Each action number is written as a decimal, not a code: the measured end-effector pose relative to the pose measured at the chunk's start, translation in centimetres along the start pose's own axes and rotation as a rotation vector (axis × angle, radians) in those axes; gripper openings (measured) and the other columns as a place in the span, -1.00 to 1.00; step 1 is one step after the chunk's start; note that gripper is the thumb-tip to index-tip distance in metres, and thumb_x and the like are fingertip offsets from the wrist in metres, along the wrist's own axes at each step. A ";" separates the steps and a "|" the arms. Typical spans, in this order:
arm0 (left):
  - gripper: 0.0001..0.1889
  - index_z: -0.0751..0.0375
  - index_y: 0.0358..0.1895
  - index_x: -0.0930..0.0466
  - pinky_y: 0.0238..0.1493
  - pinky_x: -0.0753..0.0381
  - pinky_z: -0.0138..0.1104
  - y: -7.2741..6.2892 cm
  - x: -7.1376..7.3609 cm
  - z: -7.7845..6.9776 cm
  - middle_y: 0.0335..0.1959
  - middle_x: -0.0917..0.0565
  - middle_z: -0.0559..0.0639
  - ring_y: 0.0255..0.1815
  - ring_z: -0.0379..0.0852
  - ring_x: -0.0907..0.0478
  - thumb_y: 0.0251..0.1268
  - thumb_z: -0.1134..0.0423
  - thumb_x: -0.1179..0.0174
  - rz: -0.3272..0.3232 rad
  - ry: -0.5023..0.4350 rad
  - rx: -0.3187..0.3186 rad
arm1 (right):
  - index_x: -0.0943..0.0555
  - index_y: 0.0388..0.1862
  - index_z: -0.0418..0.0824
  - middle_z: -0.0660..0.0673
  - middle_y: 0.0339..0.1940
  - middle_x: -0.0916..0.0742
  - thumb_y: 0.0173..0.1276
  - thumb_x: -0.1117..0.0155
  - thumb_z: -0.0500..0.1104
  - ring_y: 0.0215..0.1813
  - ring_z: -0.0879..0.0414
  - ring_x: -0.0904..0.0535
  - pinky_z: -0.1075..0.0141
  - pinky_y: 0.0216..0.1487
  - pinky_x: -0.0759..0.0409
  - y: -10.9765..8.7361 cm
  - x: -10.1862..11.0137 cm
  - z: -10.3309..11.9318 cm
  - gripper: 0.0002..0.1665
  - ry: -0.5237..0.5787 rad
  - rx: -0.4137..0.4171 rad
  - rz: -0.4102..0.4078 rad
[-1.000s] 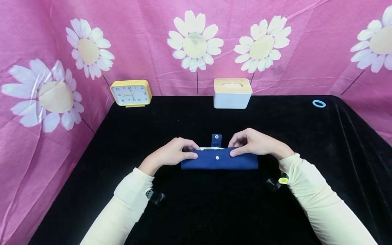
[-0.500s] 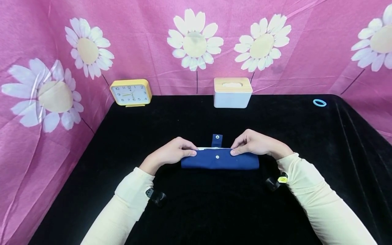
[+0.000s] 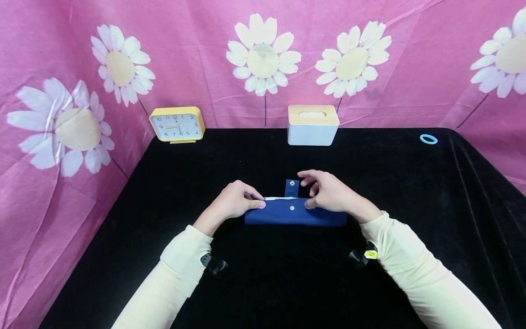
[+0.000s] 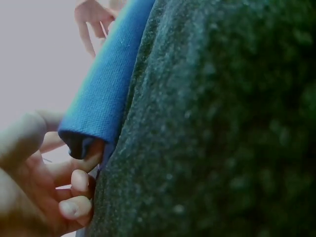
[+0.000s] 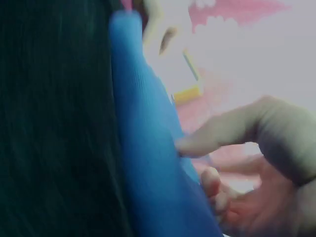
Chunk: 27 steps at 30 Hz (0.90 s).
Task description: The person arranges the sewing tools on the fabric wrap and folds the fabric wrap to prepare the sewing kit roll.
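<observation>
A navy blue fabric pouch [image 3: 279, 214], folded long and narrow, lies in front of me on the black cloth. It has a metal snap button [image 3: 292, 208] on its front, and a white strip shows along its top edge. Behind it a short blue strap [image 3: 292, 188] with its own snap lies unfastened. My left hand [image 3: 234, 201] pinches the pouch's left part, thumb in front and fingers behind. My right hand [image 3: 328, 191] has its thumb on the pouch's upper edge, while the index finger reaches out beside the strap. In the right wrist view the other fingers are loosely bent behind the pouch [image 5: 145, 143].
At the back left stands a yellow clock [image 3: 177, 125]. A white tissue box [image 3: 313, 128] with a wooden lid stands at the back middle. A light blue ring [image 3: 428, 139] lies at the far right. Pink flowered cloth [image 3: 185, 59] hangs behind the table.
My right hand has loosened its pinch on the pouch and shifted left, its index finger lifting toward the strap. The left hand still pinches the pouch in nearly the same place.
</observation>
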State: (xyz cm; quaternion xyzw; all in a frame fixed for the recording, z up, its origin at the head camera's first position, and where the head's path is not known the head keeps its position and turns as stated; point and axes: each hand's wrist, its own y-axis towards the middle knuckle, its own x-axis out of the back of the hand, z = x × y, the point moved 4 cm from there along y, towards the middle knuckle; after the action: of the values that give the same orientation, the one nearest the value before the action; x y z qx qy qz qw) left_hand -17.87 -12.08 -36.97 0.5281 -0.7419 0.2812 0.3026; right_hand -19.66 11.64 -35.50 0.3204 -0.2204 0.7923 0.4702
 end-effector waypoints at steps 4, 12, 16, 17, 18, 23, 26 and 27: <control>-0.88 0.01 -0.24 -0.84 -0.23 -0.52 -0.32 0.1 -0.1 -0.2 -0.39 -0.77 -0.11 -0.34 -0.22 -0.59 0.21 0.11 -0.44 -0.005 -0.002 -0.007 | -0.37 0.43 -0.41 -0.32 0.09 -0.67 0.13 -0.55 -0.14 -0.25 0.13 -0.63 0.32 -0.19 -0.57 0.0 -1.0 0.0 -0.07 0.091 -0.084 -0.032; -0.85 0.00 -0.23 -0.83 -0.20 -0.53 -0.29 0.3 0.0 -0.3 -0.42 -0.75 -0.11 -0.31 -0.17 -0.60 0.17 0.08 -0.46 -0.045 0.035 -0.006 | -0.68 0.11 -0.30 -0.10 -0.35 -0.66 0.06 -0.61 -0.20 -0.34 0.12 -0.52 0.37 -0.34 -0.46 0.0 -2.0 -0.5 -0.41 0.195 -0.073 -0.110; -0.81 0.04 -0.15 -0.79 -0.03 -0.49 -0.21 -0.1 0.2 -1.3 -0.21 -0.72 -0.06 -0.09 -0.06 -0.53 0.16 0.18 -0.47 -0.106 0.072 -0.178 | -0.78 -0.12 -0.24 0.00 -0.51 -0.64 0.08 -0.59 -0.24 -0.42 0.18 -0.50 0.41 -0.41 -0.41 0.1 -2.5 -1.0 -0.66 0.290 -0.034 -0.141; -0.79 0.05 -0.12 -0.79 0.00 -0.48 -0.19 -0.2 0.1 -1.7 -0.16 -0.71 -0.04 -0.05 -0.04 -0.50 0.15 0.21 -0.47 -0.103 0.082 -0.250 | -0.78 -0.16 -0.23 0.01 -0.53 -0.64 0.09 -0.59 -0.24 -0.44 0.19 -0.50 0.42 -0.42 -0.41 0.1 -2.6 -1.1 -0.70 0.307 -0.021 -0.145; -0.78 0.05 -0.10 -0.79 0.03 -0.46 -0.18 -0.4 0.0 -2.1 -0.12 -0.70 -0.03 -0.02 -0.03 -0.47 0.16 0.23 -0.46 -0.085 0.091 -0.323 | -0.79 -0.19 -0.22 0.01 -0.53 -0.65 0.10 -0.58 -0.24 -0.44 0.19 -0.51 0.42 -0.42 -0.42 0.2 -2.7 -1.2 -0.74 0.318 -0.007 -0.148; -0.66 -0.01 0.04 -0.77 0.05 -0.41 -0.24 -1.0 -1.1 -3.0 -0.02 -0.66 -0.05 0.00 -0.08 -0.39 0.15 0.17 -0.48 0.079 0.139 -0.487 | -0.80 -0.22 -0.18 -0.03 -0.48 -0.67 0.17 -0.56 -0.20 -0.44 0.19 -0.53 0.42 -0.42 -0.46 0.3 -2.9 -1.4 -0.81 0.321 0.060 -0.171; -0.57 -0.03 0.13 -0.73 0.07 -0.40 -0.27 -0.9 -1.6 -2.8 0.01 -0.62 -0.05 0.02 -0.09 -0.36 0.15 0.13 -0.49 0.119 0.174 -0.492 | -0.81 -0.22 -0.17 -0.05 -0.39 -0.72 0.20 -0.54 -0.21 -0.40 0.17 -0.58 0.41 -0.38 -0.51 0.3 -2.9 -1.4 -0.84 0.321 0.109 -0.179; -0.56 -0.03 0.15 -0.72 0.07 -0.40 -0.27 -0.9 -1.6 -2.8 0.01 -0.61 -0.04 0.03 -0.09 -0.36 0.15 0.13 -0.48 0.124 0.180 -0.498 | -0.81 -0.23 -0.16 -0.06 -0.36 -0.73 0.20 -0.53 -0.21 -0.37 0.17 -0.60 0.41 -0.36 -0.53 0.3 -2.9 -1.4 -0.85 0.328 0.126 -0.178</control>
State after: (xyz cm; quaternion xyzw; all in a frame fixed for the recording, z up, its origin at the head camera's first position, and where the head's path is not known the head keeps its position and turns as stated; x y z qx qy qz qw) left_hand -16.16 -9.28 -36.23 0.3640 -0.7893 0.1538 0.4700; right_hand -19.31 10.71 -38.56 0.2340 -0.0617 0.8013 0.5471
